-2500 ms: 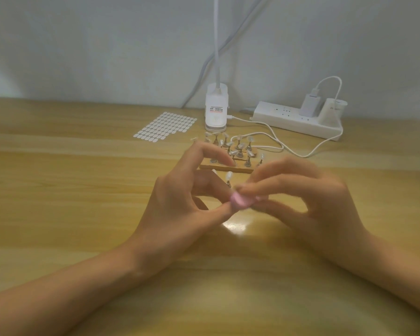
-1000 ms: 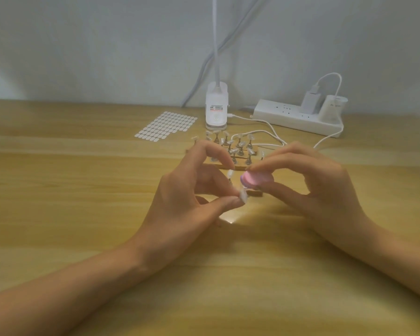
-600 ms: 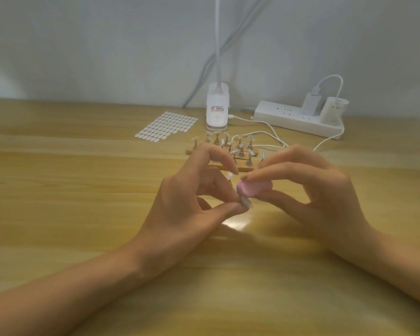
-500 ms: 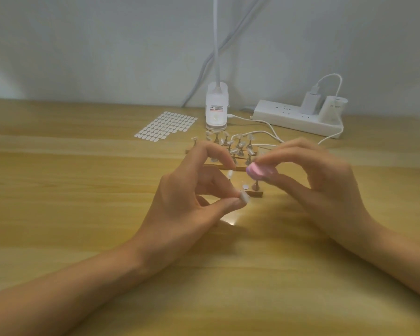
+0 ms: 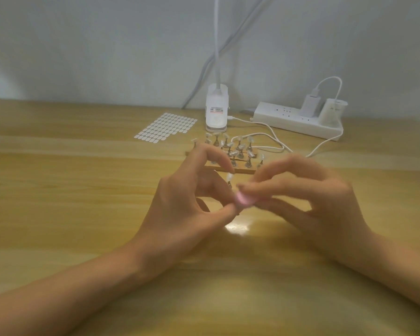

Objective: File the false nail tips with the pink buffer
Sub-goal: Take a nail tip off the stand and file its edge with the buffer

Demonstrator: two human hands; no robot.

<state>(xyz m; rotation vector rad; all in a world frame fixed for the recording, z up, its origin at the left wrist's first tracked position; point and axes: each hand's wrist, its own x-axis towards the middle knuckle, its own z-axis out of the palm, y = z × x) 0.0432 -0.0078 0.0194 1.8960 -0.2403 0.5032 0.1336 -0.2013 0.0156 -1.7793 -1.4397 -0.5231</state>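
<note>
My right hand [image 5: 310, 202] pinches the small pink buffer [image 5: 244, 199] between thumb and fingers; it is blurred by motion. The buffer's end touches the thumb tip of my left hand [image 5: 187, 209]. My left hand's thumb and fingers curl together around a false nail tip, which the buffer hides at the thumb. A second white nail tip [image 5: 229, 177] stands on a thin stem just above, against my left fingers. Behind both hands a wooden rack [image 5: 243, 170] carries several more tips on metal stands.
A sheet of white adhesive tabs [image 5: 166, 127] lies at the back left. A white clip-lamp base [image 5: 216, 112] and a power strip [image 5: 298, 122] with chargers stand by the wall. White cables [image 5: 272, 141] trail toward the rack.
My right hand has brought the buffer down and left, from above the rack back onto my left thumb tip, as in the earlier strokes. My left hand has stayed in place.
</note>
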